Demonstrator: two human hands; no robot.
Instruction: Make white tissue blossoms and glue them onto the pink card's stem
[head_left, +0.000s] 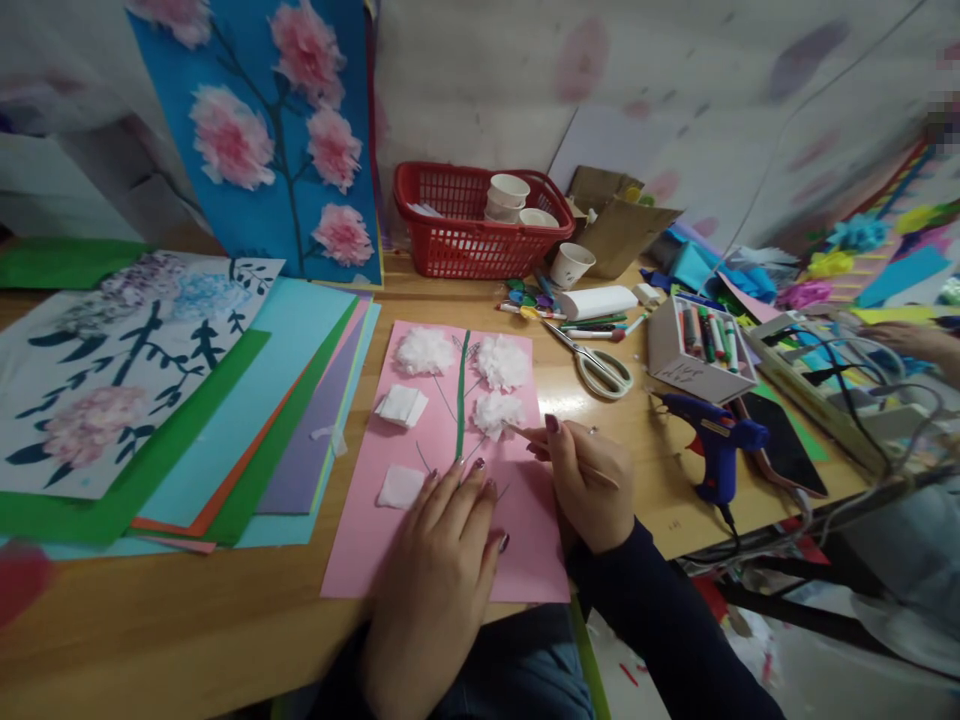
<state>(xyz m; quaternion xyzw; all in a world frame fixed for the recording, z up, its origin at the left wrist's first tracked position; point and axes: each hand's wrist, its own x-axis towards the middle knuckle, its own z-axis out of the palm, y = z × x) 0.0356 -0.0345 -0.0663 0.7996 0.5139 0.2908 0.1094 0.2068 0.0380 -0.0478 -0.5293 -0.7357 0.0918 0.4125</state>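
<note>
In the head view, my left hand [435, 560] lies palm down on the lower part of the pink rectangular paper sheet [356, 550], fingers a little spread and pinching nothing; my right hand [596, 490], at the sheet's right edge, pinches a thin wooden stick [526, 434] between thumb and fingers, its tip at the ruffled white tissue flower [496, 412] right of the long green paper stem [463, 395]; above that flower sits a second fluffy white tissue flower [502, 362], and across the stem, near the top, a third puffy white tissue flower [424, 352]; below it on the left I have a thick folded white tissue square [403, 406], then a flatter white tissue square [400, 487] just beside my left fingers; thin dark lines branch out from the stem. The sheet rests on the light wooden table [187, 630]; to its left is a fanned stack of coloured paper [292, 475], partly under a white sheet painted with flowers [180, 350]; to its right are metal scissors with pale handles [600, 370], a white box of markers [697, 375] and a blue glue gun [718, 440]; beyond the sheet stands a red plastic basket holding paper cups [480, 250].
</note>
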